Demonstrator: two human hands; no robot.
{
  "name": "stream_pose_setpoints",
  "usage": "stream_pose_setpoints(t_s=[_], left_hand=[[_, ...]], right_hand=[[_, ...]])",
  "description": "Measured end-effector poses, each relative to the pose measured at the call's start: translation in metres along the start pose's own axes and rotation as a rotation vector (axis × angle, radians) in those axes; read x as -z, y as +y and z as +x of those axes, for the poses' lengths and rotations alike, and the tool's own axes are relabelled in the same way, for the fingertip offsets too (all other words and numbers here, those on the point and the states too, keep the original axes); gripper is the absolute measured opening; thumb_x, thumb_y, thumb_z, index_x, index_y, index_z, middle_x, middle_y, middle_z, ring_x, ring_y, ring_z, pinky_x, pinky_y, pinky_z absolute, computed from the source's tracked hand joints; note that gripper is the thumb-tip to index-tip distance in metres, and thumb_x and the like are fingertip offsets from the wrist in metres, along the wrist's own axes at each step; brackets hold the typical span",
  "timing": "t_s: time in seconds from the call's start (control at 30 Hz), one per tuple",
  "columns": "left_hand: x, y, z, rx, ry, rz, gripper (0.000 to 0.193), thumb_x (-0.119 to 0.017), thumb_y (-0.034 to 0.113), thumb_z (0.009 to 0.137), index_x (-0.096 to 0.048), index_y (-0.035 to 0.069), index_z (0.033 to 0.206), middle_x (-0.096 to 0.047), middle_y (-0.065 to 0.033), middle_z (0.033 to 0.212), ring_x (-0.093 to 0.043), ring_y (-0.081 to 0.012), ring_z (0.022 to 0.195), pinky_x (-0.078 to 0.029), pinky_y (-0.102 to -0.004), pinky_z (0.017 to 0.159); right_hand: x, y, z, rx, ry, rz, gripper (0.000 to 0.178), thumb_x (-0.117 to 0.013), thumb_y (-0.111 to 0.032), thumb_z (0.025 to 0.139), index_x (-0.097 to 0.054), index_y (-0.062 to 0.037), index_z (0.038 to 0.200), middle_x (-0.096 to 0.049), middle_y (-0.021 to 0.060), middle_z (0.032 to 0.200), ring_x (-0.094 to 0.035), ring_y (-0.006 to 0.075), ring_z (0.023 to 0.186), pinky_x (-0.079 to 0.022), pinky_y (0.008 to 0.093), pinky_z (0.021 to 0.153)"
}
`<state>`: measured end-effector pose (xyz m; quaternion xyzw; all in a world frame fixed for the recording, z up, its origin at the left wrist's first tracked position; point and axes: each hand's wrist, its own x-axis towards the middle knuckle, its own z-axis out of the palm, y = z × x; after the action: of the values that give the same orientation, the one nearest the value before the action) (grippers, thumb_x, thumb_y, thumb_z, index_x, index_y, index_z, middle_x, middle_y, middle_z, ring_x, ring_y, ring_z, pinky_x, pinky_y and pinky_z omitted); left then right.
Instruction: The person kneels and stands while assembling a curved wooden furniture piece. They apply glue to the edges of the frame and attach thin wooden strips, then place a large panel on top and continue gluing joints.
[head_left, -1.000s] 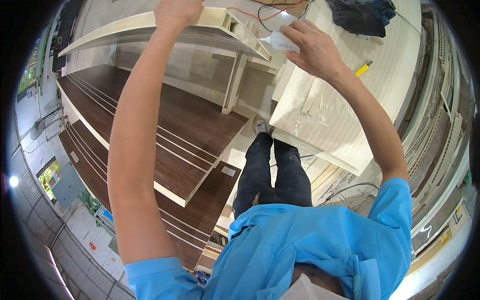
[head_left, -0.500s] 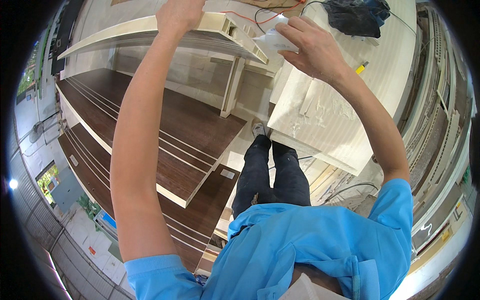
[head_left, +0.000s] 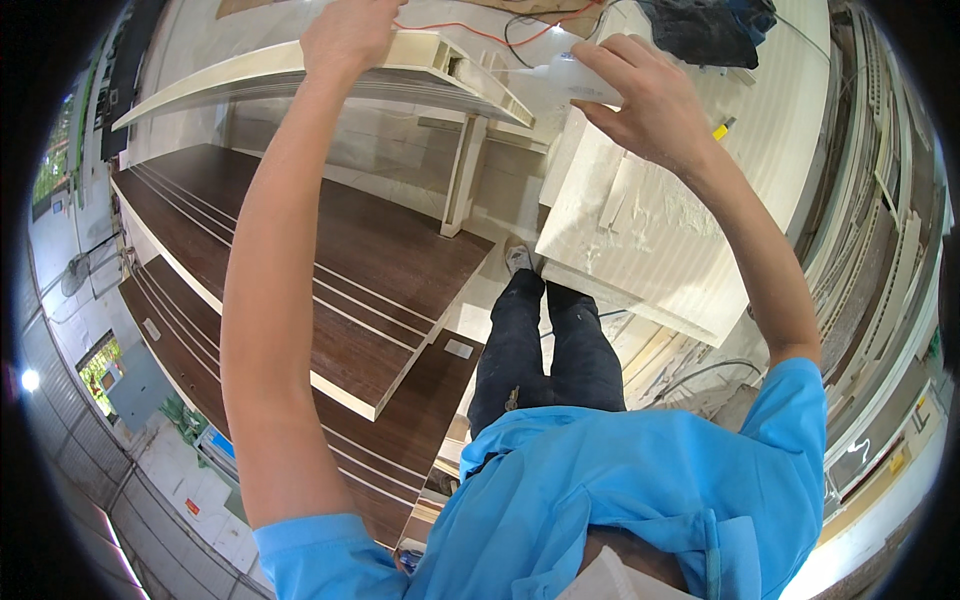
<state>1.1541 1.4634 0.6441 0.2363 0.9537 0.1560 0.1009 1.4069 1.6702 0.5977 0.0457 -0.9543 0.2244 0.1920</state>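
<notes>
My right hand (head_left: 650, 98) is closed around a white squeeze bottle (head_left: 578, 80), held on its side. Its thin nozzle points left toward the open end of a raised panel (head_left: 420, 48), with a small gap between them. The panel has a pale wooden edge and a hollow at its corner. At the top of the view my left hand (head_left: 350, 38) grips the panel's upper edge, its fingers partly hidden. Below it lie dark brown grooved panels (head_left: 390, 250) with pale edges, and a short pale upright (head_left: 463, 180) stands between the levels.
At right is a pale workbench (head_left: 690, 260) bearing wood strips (head_left: 622, 190), dried smears and a yellow-handled cutter (head_left: 724, 128). A dark cloth or bag (head_left: 705, 30) lies at its far end. An orange cable (head_left: 460, 27) crosses the floor behind. Stacked boards (head_left: 880, 230) line the right side.
The bottle and my right hand have moved slightly right, away from the panel's end. My left hand has shifted slightly to the left on the panel edge.
</notes>
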Motion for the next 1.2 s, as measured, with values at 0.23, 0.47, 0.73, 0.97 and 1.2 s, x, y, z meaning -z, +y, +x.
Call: stream_pose_setpoints(t_s=[0.23,0.47,0.73,0.97,1.2], left_hand=[[-0.001,0.001,0.0,-0.004,-0.005,-0.008,0.068,-0.042,0.065,0.101,-0.075,0.008,0.118,-0.077,-0.0127,0.108,-0.069,-0.0301,0.107,-0.048,-0.0406,0.095],[-0.003,-0.002,0.0,0.026,-0.005,0.004,0.069,-0.042,0.066,0.101,-0.077,0.008,0.112,-0.076,-0.0129,0.105,-0.068,-0.0303,0.104,-0.047,-0.0408,0.095],[0.0,-0.001,-0.001,-0.023,0.029,0.022,0.07,-0.042,0.065,0.102,-0.078,0.005,0.108,-0.076,-0.0142,0.104,-0.068,-0.0311,0.103,-0.048,-0.042,0.094],[0.0,0.0,-0.001,-0.027,0.033,-0.006,0.071,-0.044,0.065,0.101,-0.078,0.003,0.107,-0.076,-0.0158,0.102,-0.069,-0.0327,0.101,-0.048,-0.0422,0.092],[0.002,0.003,0.0,-0.008,0.021,-0.017,0.07,-0.044,0.065,0.101,-0.078,0.003,0.108,-0.076,-0.0161,0.102,-0.069,-0.033,0.101,-0.049,-0.0419,0.091]], right_hand=[[-0.073,0.035,-0.038,-0.181,-0.08,-0.025,0.045,-0.076,-0.022,0.084,-0.063,-0.0143,0.126,-0.065,0.005,0.11,-0.065,0.0263,0.108,-0.059,0.0404,0.085],[-0.107,0.054,-0.049,-0.197,-0.114,-0.045,0.042,-0.073,-0.021,0.084,-0.063,-0.0133,0.124,-0.065,0.0047,0.11,-0.064,0.0254,0.109,-0.059,0.0391,0.086],[-0.114,0.054,-0.04,-0.177,-0.176,-0.083,0.04,-0.073,-0.019,0.084,-0.063,-0.0121,0.122,-0.063,0.0054,0.108,-0.064,0.0252,0.106,-0.059,0.0383,0.086],[-0.11,0.051,-0.032,-0.132,-0.147,-0.071,0.042,-0.074,-0.018,0.083,-0.062,-0.0117,0.122,-0.062,0.006,0.108,-0.063,0.0256,0.105,-0.058,0.0385,0.086],[-0.1,0.049,-0.025,-0.105,-0.168,-0.046,0.046,-0.076,-0.018,0.083,-0.061,-0.011,0.126,-0.062,0.0058,0.111,-0.061,0.0261,0.108,-0.057,0.0399,0.088]])
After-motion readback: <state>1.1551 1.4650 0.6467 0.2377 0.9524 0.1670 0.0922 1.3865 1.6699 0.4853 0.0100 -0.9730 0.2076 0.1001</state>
